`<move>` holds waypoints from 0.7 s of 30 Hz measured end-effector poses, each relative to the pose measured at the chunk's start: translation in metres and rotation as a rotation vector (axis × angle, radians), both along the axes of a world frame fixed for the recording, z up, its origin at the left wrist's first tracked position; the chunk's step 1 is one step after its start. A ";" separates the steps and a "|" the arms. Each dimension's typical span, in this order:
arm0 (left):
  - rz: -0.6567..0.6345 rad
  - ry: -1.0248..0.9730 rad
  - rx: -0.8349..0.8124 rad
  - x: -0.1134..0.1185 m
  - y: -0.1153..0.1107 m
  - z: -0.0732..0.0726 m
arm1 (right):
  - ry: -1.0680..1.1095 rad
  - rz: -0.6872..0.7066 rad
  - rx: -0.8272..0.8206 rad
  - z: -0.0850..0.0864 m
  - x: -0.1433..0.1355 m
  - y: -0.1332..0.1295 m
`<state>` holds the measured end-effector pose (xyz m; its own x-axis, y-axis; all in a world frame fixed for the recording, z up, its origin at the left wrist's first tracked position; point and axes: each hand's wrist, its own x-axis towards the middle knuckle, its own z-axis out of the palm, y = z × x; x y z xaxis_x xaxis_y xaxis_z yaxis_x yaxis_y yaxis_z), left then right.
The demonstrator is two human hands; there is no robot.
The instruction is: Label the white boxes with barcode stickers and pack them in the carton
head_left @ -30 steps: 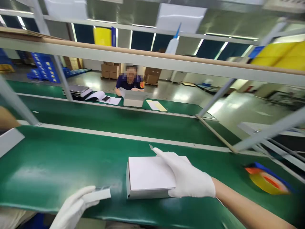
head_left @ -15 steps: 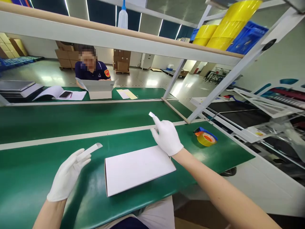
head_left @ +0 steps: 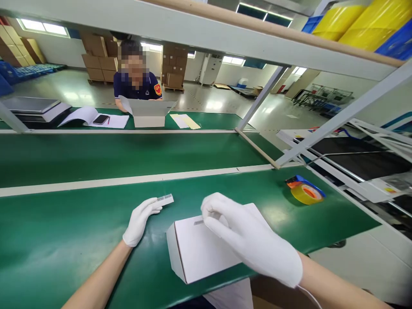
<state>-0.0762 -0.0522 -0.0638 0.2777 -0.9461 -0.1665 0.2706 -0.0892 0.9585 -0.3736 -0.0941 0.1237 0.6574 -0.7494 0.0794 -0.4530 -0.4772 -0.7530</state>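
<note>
My left hand (head_left: 140,222), in a white glove, holds a small strip of printed labels (head_left: 165,200) over the green work surface. Its fingers are closed along the strip. A closed white cardboard box (head_left: 207,253) lies in front of me at a slight angle. Over the box's top is my right hand (head_left: 244,236), also gloved, with its fingers bent together. At those fingertips, against the upper left part of the box top, shows a small label (head_left: 198,222) with dark print. The right hand hides much of the box and part of that label.
A tape dispenser (head_left: 305,191) with yellow tape lies to the right. Across the bench a person (head_left: 137,86) is behind an open box (head_left: 149,116). An overhead shelf (head_left: 225,38) carries yellow tape rolls (head_left: 373,25); its slanted post (head_left: 341,122) stands at right.
My right hand has come down and back from above the box's far edge, bringing the label to the box top. My left hand with its strip appears nearer the box. The view has shifted.
</note>
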 end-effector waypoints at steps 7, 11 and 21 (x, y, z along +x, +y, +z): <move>-0.014 0.065 0.038 0.006 0.014 0.002 | 0.117 -0.039 0.227 0.002 0.033 0.002; 0.013 0.132 0.036 0.007 0.013 0.003 | 0.140 -0.099 0.281 0.000 0.042 0.006; 0.021 0.146 0.042 0.009 0.014 -0.003 | 0.323 -0.198 0.278 0.001 0.048 0.017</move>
<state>-0.0676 -0.0382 -0.0672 0.2669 -0.9319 -0.2456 0.4089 -0.1212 0.9045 -0.3254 -0.0768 0.1242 0.4575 -0.8270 -0.3268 -0.7470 -0.1580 -0.6458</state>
